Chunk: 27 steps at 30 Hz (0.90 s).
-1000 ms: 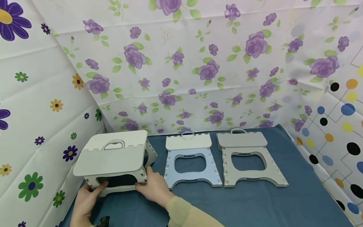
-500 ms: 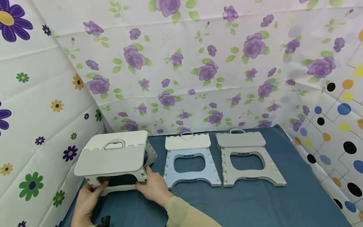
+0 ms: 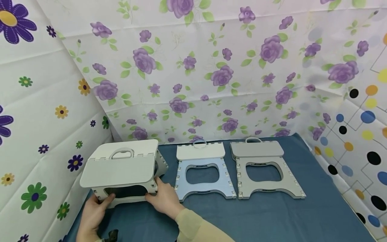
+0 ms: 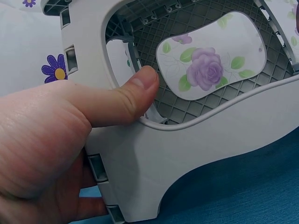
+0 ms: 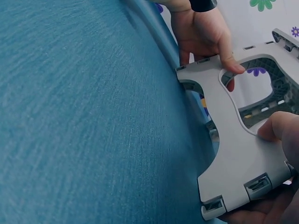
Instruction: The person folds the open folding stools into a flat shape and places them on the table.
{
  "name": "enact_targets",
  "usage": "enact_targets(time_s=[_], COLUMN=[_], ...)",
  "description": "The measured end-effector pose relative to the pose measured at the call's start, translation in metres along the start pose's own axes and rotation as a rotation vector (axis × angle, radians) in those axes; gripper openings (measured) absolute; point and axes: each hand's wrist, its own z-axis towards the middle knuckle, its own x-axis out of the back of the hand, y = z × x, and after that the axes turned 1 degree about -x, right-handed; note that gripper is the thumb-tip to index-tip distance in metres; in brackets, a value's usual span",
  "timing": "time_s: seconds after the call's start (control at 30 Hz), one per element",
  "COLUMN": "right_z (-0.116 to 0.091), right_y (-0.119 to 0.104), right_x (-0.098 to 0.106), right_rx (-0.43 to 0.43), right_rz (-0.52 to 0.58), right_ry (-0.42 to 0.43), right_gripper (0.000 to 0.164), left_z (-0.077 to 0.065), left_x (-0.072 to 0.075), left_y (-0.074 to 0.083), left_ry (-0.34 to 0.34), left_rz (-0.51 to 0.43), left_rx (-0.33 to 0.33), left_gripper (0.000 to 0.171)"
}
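Observation:
An unfolded light grey folding step stool [image 3: 121, 171] stands at the left of the blue-covered table, its carry handle upright on top. My left hand [image 3: 93, 213] grips the left side of its front leg panel; in the left wrist view the thumb [image 4: 124, 100] hooks over the edge of the oval opening, fingers behind the outer edge. My right hand [image 3: 165, 198] holds the right side of the same panel, its thumb [image 5: 275, 126] at the opening's rim and its fingers [image 5: 261, 210] beneath the outer edge in the right wrist view.
A blue-and-white folding stool [image 3: 204, 178] lies folded flat in the middle, and a grey folding stool [image 3: 269, 178] lies flat to its right. The blue cloth [image 3: 242, 222] covers the table. Flower-printed sheets [image 3: 211, 74] hang behind and at the left, a dotted sheet [image 3: 359, 144] at the right.
The stool's near edge has shifted very slightly right and up in the head view, both hands keeping their hold. The two flat stools have stayed put.

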Motion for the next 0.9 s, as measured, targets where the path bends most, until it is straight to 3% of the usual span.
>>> enact_targets(time_s=[0.9], right_z=[0.0003], right_y=[-0.0007], right_x=[0.0019], right_rx=[0.007], right_rz=[-0.019], right_ry=[0.000], right_gripper=[0.054], left_z=[-0.0005], left_x=[0.0023], left_y=[0.0029], left_ry=[-0.038], left_rz=[0.042], left_rx=[-0.004], left_gripper=[0.070])
